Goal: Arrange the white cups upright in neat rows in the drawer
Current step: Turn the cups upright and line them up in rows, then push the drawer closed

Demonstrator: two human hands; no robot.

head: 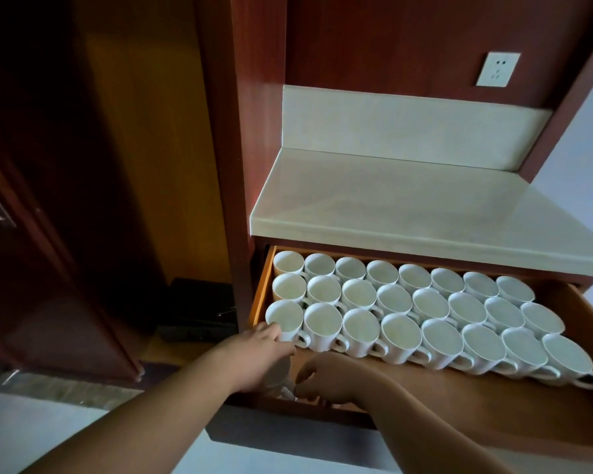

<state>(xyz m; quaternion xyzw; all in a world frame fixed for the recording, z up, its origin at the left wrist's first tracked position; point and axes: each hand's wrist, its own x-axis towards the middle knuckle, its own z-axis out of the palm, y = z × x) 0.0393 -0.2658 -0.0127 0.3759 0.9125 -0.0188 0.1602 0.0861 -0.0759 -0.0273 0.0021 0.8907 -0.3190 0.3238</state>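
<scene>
Both hands (pixel 264 354) on maybe a cup (pixel 277 378), drawer (pixel 476 405) front-left

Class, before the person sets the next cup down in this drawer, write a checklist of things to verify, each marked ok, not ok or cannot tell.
1. Three rows of white cups stand upright: ok.
2. Bare drawer floor in front of the front row for a fourth row: ok.
3. Left hand rests against the front-left cup; whether it grips it: cannot tell.
4. Right hand is low at the drawer's front-left corner; what it holds: cannot tell.
5. Pale object between the hands is an upright cup: cannot tell.
6. Drawer pulled out far enough: ok.
</scene>
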